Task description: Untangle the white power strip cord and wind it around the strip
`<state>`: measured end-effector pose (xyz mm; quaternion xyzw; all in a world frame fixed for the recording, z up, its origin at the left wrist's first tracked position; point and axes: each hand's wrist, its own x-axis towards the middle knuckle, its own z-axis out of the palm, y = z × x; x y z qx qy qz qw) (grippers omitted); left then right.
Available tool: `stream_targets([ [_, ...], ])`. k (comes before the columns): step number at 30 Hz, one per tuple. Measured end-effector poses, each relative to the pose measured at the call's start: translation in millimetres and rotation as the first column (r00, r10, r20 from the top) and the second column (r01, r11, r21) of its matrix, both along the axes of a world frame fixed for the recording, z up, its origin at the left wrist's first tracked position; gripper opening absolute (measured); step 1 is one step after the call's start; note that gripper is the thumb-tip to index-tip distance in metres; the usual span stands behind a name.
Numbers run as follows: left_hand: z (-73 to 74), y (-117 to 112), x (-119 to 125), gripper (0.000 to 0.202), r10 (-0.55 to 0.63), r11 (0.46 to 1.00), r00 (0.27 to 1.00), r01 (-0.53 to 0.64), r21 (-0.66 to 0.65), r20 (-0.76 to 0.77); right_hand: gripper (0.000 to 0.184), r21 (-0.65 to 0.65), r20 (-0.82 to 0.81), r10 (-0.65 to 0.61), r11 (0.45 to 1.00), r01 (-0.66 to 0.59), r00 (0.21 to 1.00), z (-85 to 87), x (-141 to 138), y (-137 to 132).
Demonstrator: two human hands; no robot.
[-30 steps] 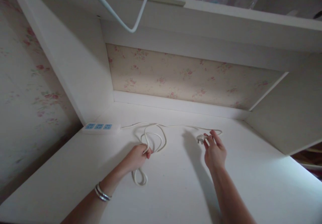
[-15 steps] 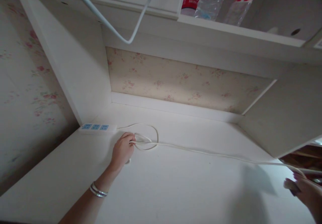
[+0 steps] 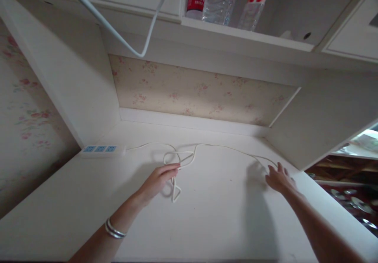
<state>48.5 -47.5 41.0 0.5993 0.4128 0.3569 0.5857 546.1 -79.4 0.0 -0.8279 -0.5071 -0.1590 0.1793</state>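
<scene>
A white power cord point(image 3: 224, 146) runs in loose loops across a white desktop from a power strip point(image 3: 102, 150) with blue sockets. My left hand point(image 3: 161, 178), wearing silver bracelets, is closed on the looped part of the cord, some coils hanging below its fingers. To the right, my right hand point(image 3: 280, 178) is at the far end of the cord near the side panel. Its fingers are spread and touch or lie close to the cord. What is under its palm is hidden, and the plug end cannot be seen.
Above the desk, a shelf point(image 3: 248, 38) holds bottles point(image 3: 218, 3). A pale blue bent rod or cable point(image 3: 141, 54) hangs in front, upper left. Side panels point(image 3: 321, 109) stand at both ends. Beyond the right edge is a dark area with shiny objects point(image 3: 354, 204).
My right hand has moved left and farther back over the desk, taking the cord toward the rear. My left hand has shifted right with the loops. The view has turned slightly right.
</scene>
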Motion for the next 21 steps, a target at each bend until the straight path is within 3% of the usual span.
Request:
stream_targets([
  [1, 3.7, -3.9, 3.5, 0.035, -0.044, 0.998, 0.998, 0.046, 0.036, -0.036, 0.039, -0.044, 0.000, 0.042, 0.998, -0.042, 0.999, 4.8, -21.3, 1.2],
  [2, 7.8, -7.8, 7.6, 0.032, -0.089, 0.993, 0.993, 0.094, 0.074, -0.072, 0.046, -0.054, 0.009, 0.169, 0.984, -0.168, 0.986, 11.3, -47.6, 0.9],
  [4, 15.9, -15.9, 18.4, 0.030, -0.180, 0.968, 0.974, 0.200, 0.152, -0.135, 0.051, 0.022, 0.031, 0.483, 0.875, -0.484, 0.875, 26.1, -109.5, -3.8],
  [6, 21.2, -23.6, 32.2, 0.030, -0.263, 0.926, 0.949, 0.298, 0.231, -0.173, 0.046, -0.005, 0.068, 0.762, 0.646, -0.764, 0.644, 36.5, -170.4, -12.3],
  [7, 21.8, -27.0, 39.5, 0.030, -0.297, 0.899, 0.935, 0.342, 0.274, -0.192, 0.041, -0.071, 0.060, 0.853, 0.521, -0.851, 0.518, 38.1, -195.2, -16.6],
  [8, 20.7, -29.8, 46.5, 0.030, -0.318, 0.873, 0.923, 0.374, 0.312, -0.218, 0.037, -0.115, 0.043, 0.901, 0.433, -0.894, 0.431, 36.9, -214.6, -20.5],
  [10, 14.2, -33.2, 57.7, 0.030, -0.274, 0.847, 0.922, 0.366, 0.386, -0.272, 0.037, -0.119, 0.011, 0.915, 0.403, -0.908, 0.404, 27.4, -236.4, -25.8],
  [13, 2.0, -32.5, 63.2, 0.027, -0.085, 0.827, 0.942, 0.248, 0.504, -0.324, 0.043, -0.122, -0.024, 0.893, 0.443, -0.888, 0.449, 9.5, -241.2, -29.2],
  [15, -0.6, -28.9, 59.4, 0.026, 0.023, 0.751, 0.939, 0.211, 0.626, -0.344, 0.046, -0.128, -0.019, 0.890, 0.450, -0.884, 0.456, 5.0, -241.5, -30.5],
  [18, 5.4, -20.6, 48.2, 0.026, 0.208, 0.591, 0.909, 0.177, 0.787, -0.361, 0.051, -0.129, 0.026, 0.888, 0.459, -0.879, 0.460, 8.6, -251.1, -29.9],
  [20, 10.5, -13.7, 40.5, 0.024, 0.347, 0.520, 0.837, 0.204, 0.829, -0.424, 0.049, -0.153, 0.080, 0.914, 0.405, -0.901, 0.397, 9.7, -260.7, -26.8],
  [21, 11.9, -10.4, 37.1, 0.023, 0.395, 0.511, 0.785, 0.243, 0.824, -0.477, 0.045, -0.173, 0.115, 0.937, 0.345, -0.923, 0.329, 8.4, -264.8, -24.5],
])
